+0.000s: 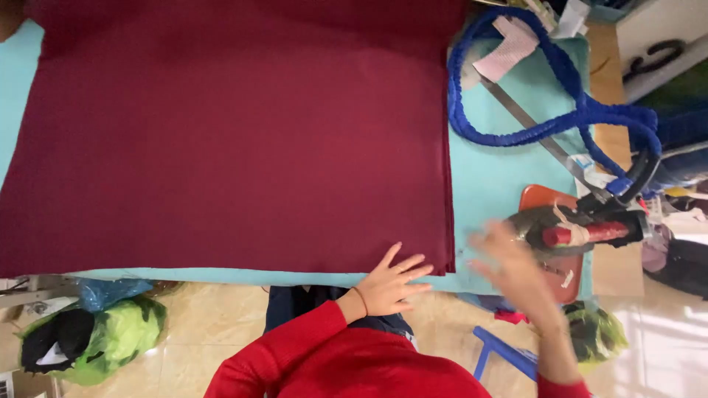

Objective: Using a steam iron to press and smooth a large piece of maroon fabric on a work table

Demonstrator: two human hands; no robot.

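A large dark red cloth [236, 133] lies flat over a light blue table [494, 169], its layered edges stacked at the right. My left hand [391, 284] rests open with fingers spread on the cloth's near right corner. My right hand [509, 265] is blurred, fingers apart, hovering over the table just left of a steam iron [582, 232] with a red handle. The iron sits on an orange stand [549, 199]. The right hand holds nothing.
A blue-wrapped hose [553, 118] loops from the iron across the table's right side, over a long metal ruler [531, 125]. Green and black bags [96, 335] lie on the floor at left, and a blue stool [505, 354] stands below the iron.
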